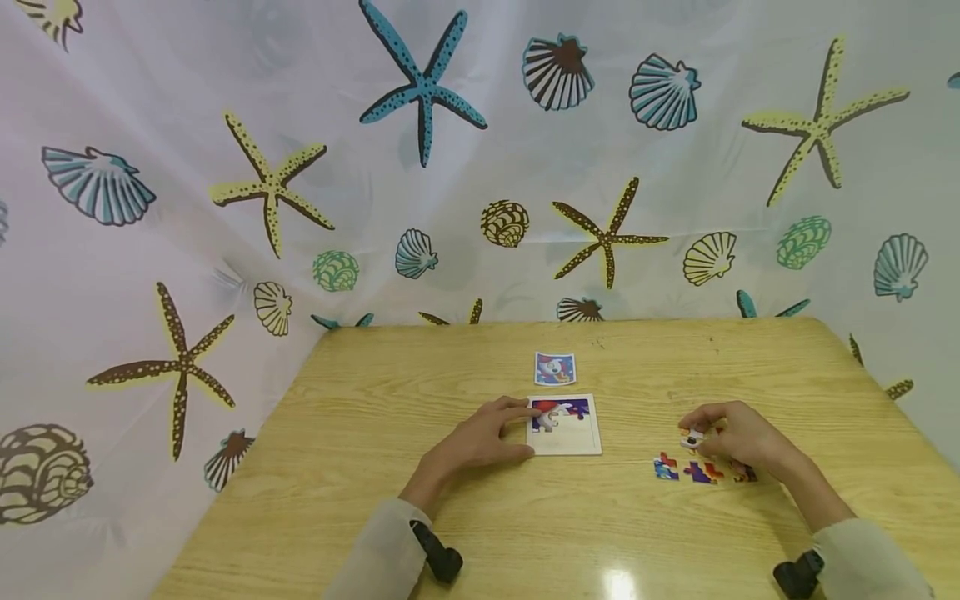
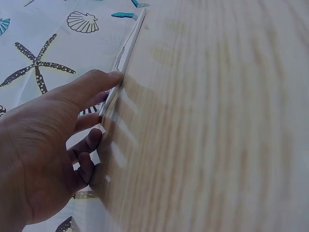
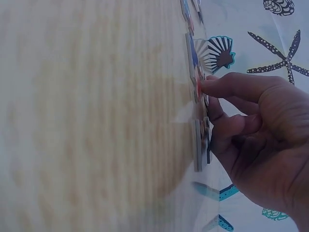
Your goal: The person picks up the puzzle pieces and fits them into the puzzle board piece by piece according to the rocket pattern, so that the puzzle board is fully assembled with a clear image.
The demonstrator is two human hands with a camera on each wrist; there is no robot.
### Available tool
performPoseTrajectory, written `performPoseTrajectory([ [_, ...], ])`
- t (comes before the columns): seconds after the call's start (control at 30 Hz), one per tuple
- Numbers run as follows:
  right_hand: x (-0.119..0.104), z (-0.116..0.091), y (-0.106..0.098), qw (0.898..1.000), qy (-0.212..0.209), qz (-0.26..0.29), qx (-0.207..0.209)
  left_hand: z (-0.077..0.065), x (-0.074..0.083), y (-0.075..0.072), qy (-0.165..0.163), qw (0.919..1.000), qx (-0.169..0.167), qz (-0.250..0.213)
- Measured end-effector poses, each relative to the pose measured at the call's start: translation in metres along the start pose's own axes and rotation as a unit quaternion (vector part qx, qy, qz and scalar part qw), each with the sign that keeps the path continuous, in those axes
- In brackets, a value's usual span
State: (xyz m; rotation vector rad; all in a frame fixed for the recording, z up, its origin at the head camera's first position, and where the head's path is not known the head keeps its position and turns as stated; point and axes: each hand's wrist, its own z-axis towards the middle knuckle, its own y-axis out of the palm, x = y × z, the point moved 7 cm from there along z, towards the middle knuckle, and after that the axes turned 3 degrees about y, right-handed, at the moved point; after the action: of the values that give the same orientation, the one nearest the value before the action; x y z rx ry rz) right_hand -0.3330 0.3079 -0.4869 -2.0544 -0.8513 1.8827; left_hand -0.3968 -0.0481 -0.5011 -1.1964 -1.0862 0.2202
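Note:
My left hand (image 1: 491, 433) rests at the left side of a white puzzle board (image 1: 573, 442), thumb by the lower corner and index finger over the picture. The board's upper part holds joined pieces showing a red, white and purple picture; its lower part is bare. In the left wrist view the board (image 2: 129, 48) appears edge-on beside the thumb. My right hand (image 1: 742, 433) pinches a white and orange puzzle piece (image 1: 692, 439) between thumb and finger, low over the table. Close by lie a blue and red piece (image 1: 665, 467) and a purple and red piece (image 1: 702, 473). Another piece (image 1: 742, 472) is partly hidden under the hand.
A small picture card (image 1: 555, 368) of a white cartoon animal lies behind the board. The wooden table (image 1: 420, 367) reaches back to a white curtain (image 1: 465, 192) printed with shells and starfish. Black straps with cameras sit on both sleeves.

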Motion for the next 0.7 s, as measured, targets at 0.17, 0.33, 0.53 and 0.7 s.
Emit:
performPoseTrajectory([
  [0.17, -0.001, 0.0, 0.0, 0.999, 0.002, -0.03, 0.018, 0.0, 0.0, 0.001, 0.001, 1.0, 0.002, 0.0],
  [0.33, -0.003, 0.001, 0.0, 0.999, 0.003, -0.045, 0.031, 0.0, 0.0, 0.001, 0.001, 1.0, 0.003, 0.0],
  [0.53, -0.006, 0.002, -0.001, 0.998, 0.007, -0.048, 0.042, -0.001, 0.001, 0.0, 0.0, 1.0, 0.005, -0.002],
  [0.7, -0.013, 0.005, -0.002, 0.997, -0.015, -0.065, 0.05, 0.0, 0.001, 0.0, 0.0, 1.0, 0.005, -0.003],
])
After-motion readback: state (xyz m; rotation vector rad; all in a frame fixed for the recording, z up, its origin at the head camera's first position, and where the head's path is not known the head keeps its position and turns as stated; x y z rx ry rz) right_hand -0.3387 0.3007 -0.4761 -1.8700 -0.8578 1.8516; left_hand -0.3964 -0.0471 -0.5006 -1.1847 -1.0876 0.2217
